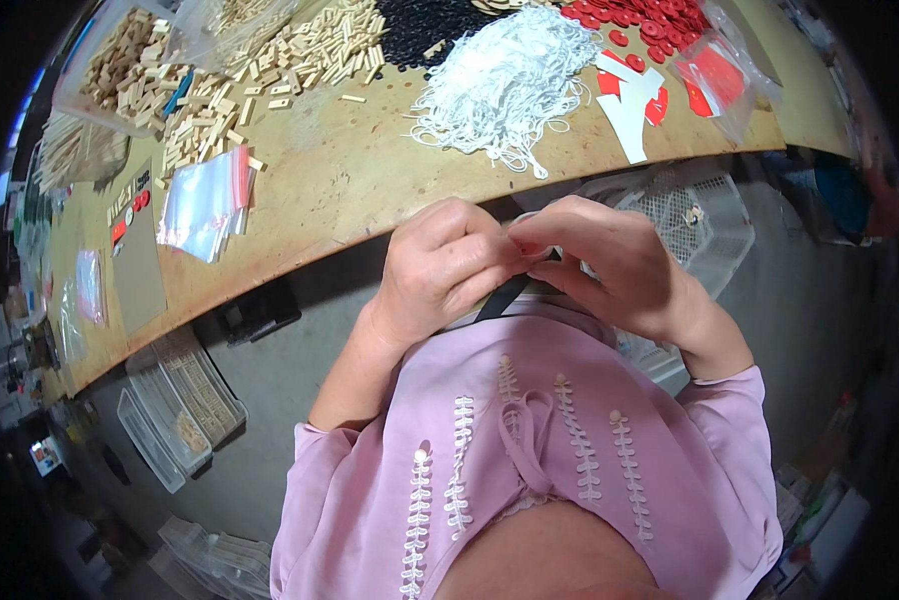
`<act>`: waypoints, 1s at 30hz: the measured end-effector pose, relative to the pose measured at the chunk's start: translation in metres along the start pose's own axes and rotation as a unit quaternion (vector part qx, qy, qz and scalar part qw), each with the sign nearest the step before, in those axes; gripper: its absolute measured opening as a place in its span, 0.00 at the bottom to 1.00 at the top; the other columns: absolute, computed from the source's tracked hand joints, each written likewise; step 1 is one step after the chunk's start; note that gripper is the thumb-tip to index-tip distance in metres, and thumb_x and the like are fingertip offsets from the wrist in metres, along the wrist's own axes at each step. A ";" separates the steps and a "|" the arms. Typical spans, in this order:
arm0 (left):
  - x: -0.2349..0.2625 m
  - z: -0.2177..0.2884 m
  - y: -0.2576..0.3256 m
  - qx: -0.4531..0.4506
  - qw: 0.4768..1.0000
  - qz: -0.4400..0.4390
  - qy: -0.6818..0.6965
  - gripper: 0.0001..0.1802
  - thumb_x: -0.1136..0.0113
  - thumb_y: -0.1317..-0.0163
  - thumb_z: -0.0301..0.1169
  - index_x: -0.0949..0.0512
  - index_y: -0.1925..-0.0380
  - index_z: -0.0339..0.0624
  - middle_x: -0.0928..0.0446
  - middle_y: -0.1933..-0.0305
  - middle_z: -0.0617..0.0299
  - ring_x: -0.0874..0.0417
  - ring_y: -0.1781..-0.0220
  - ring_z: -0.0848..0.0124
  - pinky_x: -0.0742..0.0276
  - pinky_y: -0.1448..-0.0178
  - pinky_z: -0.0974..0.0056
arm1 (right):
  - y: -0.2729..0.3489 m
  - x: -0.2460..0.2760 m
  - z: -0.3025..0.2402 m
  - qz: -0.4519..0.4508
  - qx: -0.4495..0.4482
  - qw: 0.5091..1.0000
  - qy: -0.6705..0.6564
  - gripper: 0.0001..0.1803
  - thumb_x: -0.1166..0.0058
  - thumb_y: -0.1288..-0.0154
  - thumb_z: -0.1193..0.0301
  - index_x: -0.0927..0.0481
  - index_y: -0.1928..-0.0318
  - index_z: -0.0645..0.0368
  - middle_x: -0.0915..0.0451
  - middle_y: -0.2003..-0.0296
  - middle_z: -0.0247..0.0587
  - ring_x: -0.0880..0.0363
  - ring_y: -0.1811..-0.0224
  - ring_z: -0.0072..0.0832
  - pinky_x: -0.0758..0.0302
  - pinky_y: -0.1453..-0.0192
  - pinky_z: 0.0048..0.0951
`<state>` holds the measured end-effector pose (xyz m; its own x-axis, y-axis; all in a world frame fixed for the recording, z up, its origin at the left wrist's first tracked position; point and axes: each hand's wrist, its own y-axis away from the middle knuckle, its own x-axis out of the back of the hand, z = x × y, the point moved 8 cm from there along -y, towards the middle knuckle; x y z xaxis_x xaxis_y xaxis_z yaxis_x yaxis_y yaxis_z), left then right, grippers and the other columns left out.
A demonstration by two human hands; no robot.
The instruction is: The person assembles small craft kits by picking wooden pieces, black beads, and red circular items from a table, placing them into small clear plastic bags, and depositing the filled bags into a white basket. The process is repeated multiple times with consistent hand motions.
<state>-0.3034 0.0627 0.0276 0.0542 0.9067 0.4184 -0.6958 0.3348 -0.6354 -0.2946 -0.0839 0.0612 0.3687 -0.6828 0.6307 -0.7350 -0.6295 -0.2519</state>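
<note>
My left hand (445, 265) and my right hand (620, 262) meet in front of my body, just off the near edge of the table (320, 190). Fingers of both are bent and pinched together, tip to tip. Whatever lies between them is too small or too covered to make out. A black strap (503, 298) shows just below the fingertips; I cannot tell whether they touch it. Beyond my hands, a heap of white strings (510, 85) lies on the tabletop. Clear zip bags with a red edge (205, 205) are stacked farther left.
Small wooden blocks (315, 50), black pieces (425, 35) and red discs (660, 22) are heaped along the back. White cut strips (630, 115) lie at right. A grey card with sample pieces (138, 270) rests at left. Below the table stand a white basket (720, 235) and plastic trays (175, 400).
</note>
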 end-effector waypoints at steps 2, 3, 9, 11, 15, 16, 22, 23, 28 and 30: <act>-0.004 -0.001 -0.001 0.000 1.000 -0.004 0.000 0.07 0.24 0.47 0.28 0.14 0.69 0.45 0.21 0.70 0.63 0.19 0.69 0.65 0.24 0.66 0.61 | 0.006 0.003 0.007 0.009 -0.024 0.999 0.028 0.12 0.32 0.38 0.82 0.14 0.54 0.60 0.15 0.61 0.42 0.14 0.64 0.36 0.18 0.61 0.32; -0.005 -0.002 0.000 0.003 1.000 -0.005 0.008 0.07 0.24 0.46 0.27 0.14 0.69 0.44 0.21 0.70 0.63 0.19 0.70 0.65 0.24 0.66 0.62 | 0.010 0.004 0.010 -0.004 -0.021 0.999 0.046 0.11 0.32 0.38 0.82 0.13 0.56 0.60 0.15 0.62 0.42 0.14 0.64 0.36 0.18 0.60 0.33; -0.030 -0.042 -0.019 0.121 0.991 -0.038 0.038 0.06 0.30 0.39 0.25 0.14 0.61 0.42 0.20 0.67 0.57 0.18 0.65 0.60 0.22 0.61 0.61 | 0.033 0.017 0.025 0.020 -0.007 0.997 0.081 0.09 0.32 0.41 0.81 0.13 0.59 0.58 0.16 0.62 0.41 0.16 0.59 0.40 0.19 0.55 0.37; -0.040 -0.049 -0.037 0.080 0.986 -0.052 -0.134 0.08 0.32 0.39 0.26 0.14 0.59 0.44 0.20 0.65 0.58 0.18 0.60 0.58 0.21 0.58 0.58 | 0.042 0.014 0.035 0.031 -0.023 0.997 0.066 0.09 0.32 0.41 0.81 0.13 0.59 0.59 0.16 0.61 0.41 0.16 0.58 0.40 0.20 0.53 0.37; -0.071 -0.056 -0.056 0.036 0.952 -0.154 -0.263 0.06 0.33 0.44 0.28 0.17 0.65 0.44 0.24 0.68 0.59 0.20 0.61 0.58 0.21 0.59 0.54 | 0.056 0.010 0.048 0.042 -0.042 0.996 0.067 0.10 0.35 0.40 0.83 0.14 0.58 0.61 0.17 0.59 0.42 0.17 0.55 0.41 0.20 0.50 0.37; -0.074 -0.059 -0.058 0.035 0.949 -0.161 -0.270 0.06 0.33 0.44 0.28 0.17 0.65 0.44 0.23 0.67 0.58 0.20 0.61 0.57 0.21 0.58 0.54 | 0.058 0.010 0.049 0.051 -0.041 0.995 0.071 0.10 0.36 0.39 0.83 0.14 0.57 0.61 0.18 0.58 0.42 0.17 0.54 0.41 0.20 0.49 0.37; -0.047 -0.083 -0.063 0.154 0.985 -0.062 -0.041 0.03 0.35 0.32 0.27 0.19 0.61 0.40 0.17 0.62 0.62 0.15 0.61 0.66 0.20 0.56 0.63 | 0.064 0.011 0.053 0.116 -0.005 0.986 0.118 0.09 0.42 0.40 0.84 0.19 0.59 0.64 0.21 0.58 0.46 0.19 0.53 0.43 0.21 0.48 0.38; -0.039 -0.090 -0.061 0.208 0.975 -0.019 0.082 0.03 0.37 0.29 0.27 0.20 0.60 0.40 0.17 0.61 0.63 0.15 0.60 0.69 0.21 0.56 0.65 | 0.064 0.009 0.055 0.118 -0.010 0.988 0.103 0.08 0.42 0.40 0.84 0.20 0.59 0.65 0.21 0.58 0.46 0.19 0.53 0.44 0.21 0.48 0.39; -0.020 -0.087 -0.050 0.317 0.872 0.052 0.370 0.04 0.38 0.25 0.26 0.22 0.56 0.38 0.16 0.58 0.62 0.18 0.59 0.78 0.22 0.55 0.71 | 0.057 -0.001 0.062 0.126 0.024 0.991 0.034 0.06 0.45 0.35 0.79 0.20 0.58 0.65 0.21 0.54 0.49 0.20 0.48 0.46 0.22 0.42 0.41; -0.019 -0.077 -0.044 0.327 0.853 0.066 0.401 0.04 0.39 0.25 0.25 0.23 0.55 0.37 0.16 0.54 0.58 0.17 0.59 0.76 0.21 0.53 0.70 | 0.051 -0.002 0.060 0.132 0.028 0.990 0.033 0.11 0.39 0.38 0.83 0.17 0.54 0.65 0.20 0.51 0.48 0.19 0.47 0.47 0.21 0.43 0.42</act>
<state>-0.2188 0.0509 -0.0023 0.2338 0.8975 -0.3740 -0.9705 0.2386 -0.0342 -0.2986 -0.1366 0.0037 0.1294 -0.8014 0.5840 -0.7675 -0.4538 -0.4528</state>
